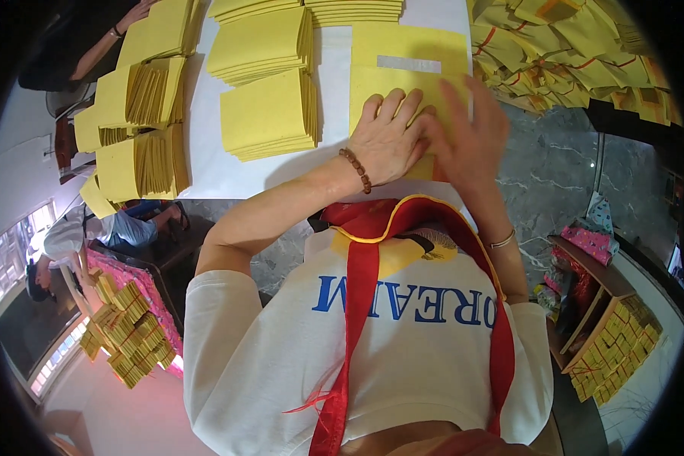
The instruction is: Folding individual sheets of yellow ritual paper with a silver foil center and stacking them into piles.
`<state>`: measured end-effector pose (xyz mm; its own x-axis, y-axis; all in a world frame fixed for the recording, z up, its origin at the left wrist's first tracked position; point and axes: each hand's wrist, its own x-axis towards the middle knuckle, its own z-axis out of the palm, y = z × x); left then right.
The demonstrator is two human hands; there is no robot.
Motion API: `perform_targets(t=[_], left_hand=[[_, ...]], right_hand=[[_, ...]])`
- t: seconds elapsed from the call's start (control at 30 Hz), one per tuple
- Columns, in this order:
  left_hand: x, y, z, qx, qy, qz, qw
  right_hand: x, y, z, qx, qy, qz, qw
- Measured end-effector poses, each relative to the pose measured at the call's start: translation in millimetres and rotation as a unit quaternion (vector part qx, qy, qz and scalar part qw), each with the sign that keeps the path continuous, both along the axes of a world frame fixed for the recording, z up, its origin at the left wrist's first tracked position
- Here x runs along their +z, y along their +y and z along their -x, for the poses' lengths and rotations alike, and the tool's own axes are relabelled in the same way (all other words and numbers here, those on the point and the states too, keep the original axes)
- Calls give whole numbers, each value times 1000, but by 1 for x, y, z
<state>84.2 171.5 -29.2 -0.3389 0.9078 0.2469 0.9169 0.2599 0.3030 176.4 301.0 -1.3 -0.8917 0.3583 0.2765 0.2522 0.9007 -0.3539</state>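
In front of me, flat yellow paper (pixel 372 83) lies on a white-topped table, with a pale rectangular strip (pixel 409 64) showing across its upper part. My left hand (pixel 391 137) rests on this paper, its fingers bent and slightly apart, and a brown bead bracelet circles its wrist. Close beside it, my right hand (pixel 475 140) is over the paper's right side, smeared by motion. Its fingers look spread, and its thumb side comes near the left thumb. Left of the paper stand piles of folded yellow paper (pixel 268 114).
More folded yellow stacks (pixel 140 163) line the table's left edge (pixel 205 152). Tied yellow bundles (pixel 562 53) lie at the upper right. Other bundles (pixel 615 353) fill the lower right, beside a wooden cabinet (pixel 596 304). A person (pixel 76 232) is at the left, near bundles (pixel 129 327); another's arm (pixel 99 53) shows at the upper left.
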Motion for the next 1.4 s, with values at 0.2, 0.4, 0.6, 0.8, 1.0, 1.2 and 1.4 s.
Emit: perform_targets(t=[0.2, 0.4, 0.6, 0.8, 1.0, 1.2, 1.4], left_hand=[[-12, -6, 12, -4, -67, -67, 995], [-4, -21, 37, 48, -672, -345, 654], [21, -39, 4, -21, -105, -79, 991], [17, -9, -8, -8, 122, 56, 991], [28, -45, 31, 2, 153, -81, 985], [13, -162, 91, 139, 238, -73, 958], [-40, -185, 94, 168, 144, 127, 967]], right_hand=[[-23, -10, 11, 142, 24, 72, 987], [-31, -14, 16, 104, -58, -41, 992], [-33, -10, 16, 117, -77, -31, 990], [-27, 24, 7, 110, 107, 504, 850], [-15, 47, -11, 29, 267, 657, 704], [-37, 56, -37, -74, 247, 631, 732], [-35, 47, -27, -74, 231, 608, 756]])
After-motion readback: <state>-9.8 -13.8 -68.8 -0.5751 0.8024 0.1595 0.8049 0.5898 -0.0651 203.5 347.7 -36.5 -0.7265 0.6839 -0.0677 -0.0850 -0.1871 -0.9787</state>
